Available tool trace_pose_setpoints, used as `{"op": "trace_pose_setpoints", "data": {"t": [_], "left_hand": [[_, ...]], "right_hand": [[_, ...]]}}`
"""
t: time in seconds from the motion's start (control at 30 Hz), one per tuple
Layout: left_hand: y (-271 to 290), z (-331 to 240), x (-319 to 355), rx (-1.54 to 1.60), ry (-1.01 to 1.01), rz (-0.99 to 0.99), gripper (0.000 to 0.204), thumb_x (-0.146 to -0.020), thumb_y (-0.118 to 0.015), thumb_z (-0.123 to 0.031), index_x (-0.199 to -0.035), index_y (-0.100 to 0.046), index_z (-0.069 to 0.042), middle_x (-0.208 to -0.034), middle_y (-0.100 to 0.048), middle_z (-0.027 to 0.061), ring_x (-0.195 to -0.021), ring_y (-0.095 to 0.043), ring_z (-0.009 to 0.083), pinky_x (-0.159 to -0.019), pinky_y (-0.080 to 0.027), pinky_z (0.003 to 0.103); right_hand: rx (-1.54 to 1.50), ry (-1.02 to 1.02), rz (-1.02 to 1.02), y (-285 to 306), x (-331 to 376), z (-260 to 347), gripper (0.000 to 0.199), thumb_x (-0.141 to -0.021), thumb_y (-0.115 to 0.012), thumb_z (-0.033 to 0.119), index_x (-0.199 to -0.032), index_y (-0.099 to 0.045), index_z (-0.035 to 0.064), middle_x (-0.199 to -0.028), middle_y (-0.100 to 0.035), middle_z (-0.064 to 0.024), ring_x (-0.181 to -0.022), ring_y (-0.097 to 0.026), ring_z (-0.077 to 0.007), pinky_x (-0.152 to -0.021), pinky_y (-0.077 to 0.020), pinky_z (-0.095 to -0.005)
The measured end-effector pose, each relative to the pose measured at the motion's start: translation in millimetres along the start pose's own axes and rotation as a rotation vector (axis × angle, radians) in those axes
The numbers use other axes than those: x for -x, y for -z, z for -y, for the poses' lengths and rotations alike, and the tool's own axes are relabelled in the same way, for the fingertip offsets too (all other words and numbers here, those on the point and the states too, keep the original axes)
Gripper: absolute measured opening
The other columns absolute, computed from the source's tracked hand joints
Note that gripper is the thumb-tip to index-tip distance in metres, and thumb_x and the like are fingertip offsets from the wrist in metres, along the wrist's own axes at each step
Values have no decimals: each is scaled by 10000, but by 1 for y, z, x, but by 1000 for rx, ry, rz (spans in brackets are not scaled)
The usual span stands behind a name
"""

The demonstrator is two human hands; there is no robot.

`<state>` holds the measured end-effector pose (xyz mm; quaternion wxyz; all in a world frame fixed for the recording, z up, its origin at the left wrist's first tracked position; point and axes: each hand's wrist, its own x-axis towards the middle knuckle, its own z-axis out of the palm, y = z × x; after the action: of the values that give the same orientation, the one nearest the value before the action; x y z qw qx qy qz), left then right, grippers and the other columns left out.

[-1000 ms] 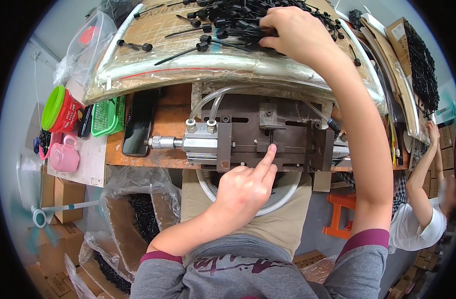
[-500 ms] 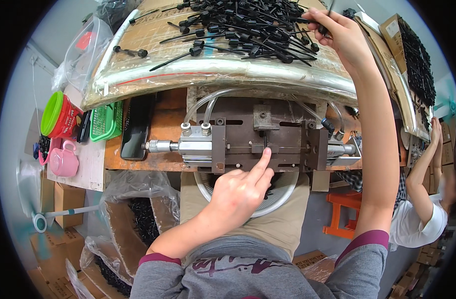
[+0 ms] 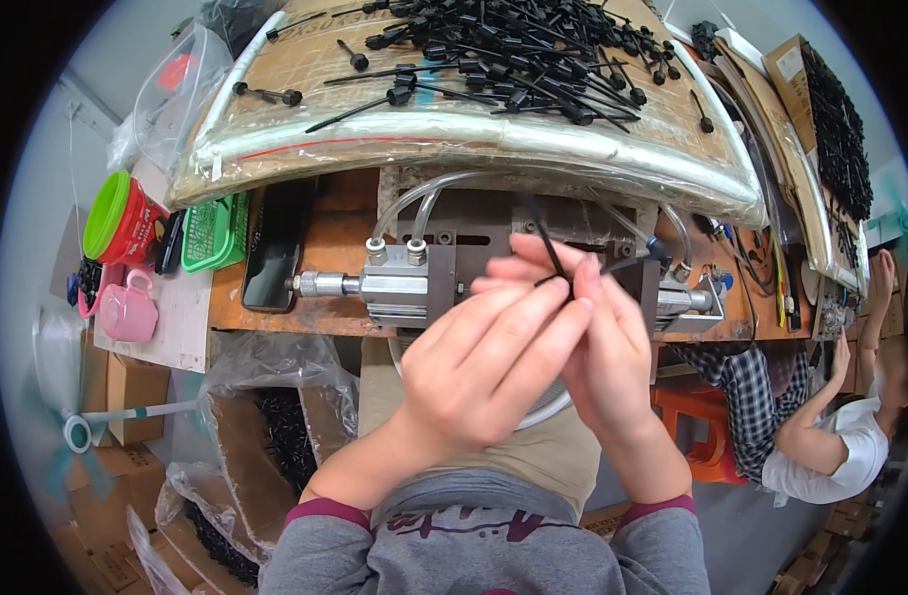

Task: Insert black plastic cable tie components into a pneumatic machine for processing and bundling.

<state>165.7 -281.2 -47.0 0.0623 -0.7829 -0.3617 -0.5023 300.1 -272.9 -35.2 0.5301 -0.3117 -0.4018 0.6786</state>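
My left hand (image 3: 474,377) and my right hand (image 3: 617,352) meet over the middle of a brown metal fixture (image 3: 481,260). Between their fingertips is a thin black cable tie (image 3: 543,230), its free end slanting up past the fingers. A chunky black head on a stem sticks out beside the right hand toward the fixture's right side; which fingers grip it is hidden. Silver air cylinders (image 3: 392,288) flank the fixture, whose centre my hands cover. Beyond it, a heap of black ties with chunky heads (image 3: 493,71) lies on a plastic-wrapped cardboard sheet (image 3: 275,139).
On the left of the bench are a dark phone (image 3: 275,248), a green basket (image 3: 216,236), a red tub (image 3: 126,223) and a pink cup (image 3: 128,312). Clear hoses (image 3: 399,208) arch over the fixture. A white-rimmed basin (image 3: 548,409) sits under my hands. Another person (image 3: 831,436) sits at right.
My right hand has come down from the heap to the fixture with a black piece. My left hand has left the fixture's centre, where its finger pointed, and joined the right.
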Motion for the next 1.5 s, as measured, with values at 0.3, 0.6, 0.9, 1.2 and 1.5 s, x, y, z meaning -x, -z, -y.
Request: {"op": "trace_pose_setpoints", "data": {"t": [0.3, 0.6, 0.9, 1.2, 1.5], "left_hand": [[19, -1, 14, 323, 169, 150, 302, -670, -831, -22, -961, -754, -46, -965, -709, 90, -842, -710, 226, -695, -582, 324], [5, -3, 43, 282, 339, 359, 318, -700, -821, -39, -1003, -726, -19, -1152, -693, 135, -808, -712, 214, -647, -569, 310], [-20, -2, 42, -79, 148, 451, 263, -701, -805, -131, -934, -721, -44, -1268, -666, 109, -606, -628, 155, -576, -506, 261], [5, 5, 18, 100, 176, 538, 287, -719, -835, -218, -938, -731, -64, -1196, -703, 90, -654, -664, 173, -583, -511, 259], [35, 133, -78, -383, 144, 91, 333, -846, -756, -308, -1028, -719, -32, -809, -656, 75, -651, -546, 158, -629, -465, 298]], "right_hand": [[243, -134, 96, 24, 45, 8, 546, -1033, -451, 28, -1520, -217, -52, -1504, -413, -187, -1256, -560, -250, -995, -516, -349], [443, 107, -183, 42, 53, 3, 629, -908, -611, -94, -1423, -259, -12, -1113, -676, -246, -841, -730, -266, -718, -609, -305], [536, 291, -305, 45, 65, 7, 416, -922, -624, -47, -1289, -429, -35, -898, -698, -151, -665, -670, -134, -574, -523, -205], [438, 300, -309, 45, 70, 10, 387, -792, -749, -103, -1087, -506, -45, -841, -679, -146, -702, -692, -140, -531, -535, -195], [1262, 513, 3, 48, 50, -13, 316, -733, -773, -56, -1031, -689, 13, -1152, -612, -158, -866, -654, -260, -710, -553, -321]]}}
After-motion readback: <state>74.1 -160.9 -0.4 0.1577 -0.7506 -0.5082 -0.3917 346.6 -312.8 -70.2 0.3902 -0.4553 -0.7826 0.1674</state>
